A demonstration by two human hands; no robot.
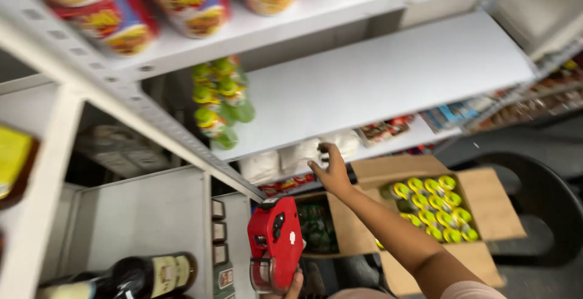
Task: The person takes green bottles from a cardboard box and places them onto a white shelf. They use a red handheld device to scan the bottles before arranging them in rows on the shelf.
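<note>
**Where things sit around my hands**

My right hand (331, 171) reaches to the shelf (388, 74) edge, above the open box (486, 202) of bottles (434, 208) on the floor. My left hand (294, 287) holds the price gun (275, 244), left of the box. Bottles (221, 101) stand at the shelf's left end.

On the top shelf (340, 7) we see a row of round tubs (194, 1), red with yellow and blue wrappers. Below, we note green-capped bottles (221, 101) in clear wrap. On the lower shelf we find white bags (285, 156) and a red packet (382, 130). An open cardboard box (486, 202) holds yellow-green caps. At lower left, we see a dark bottle (139, 275) bearing a cream label (167, 268).
</note>
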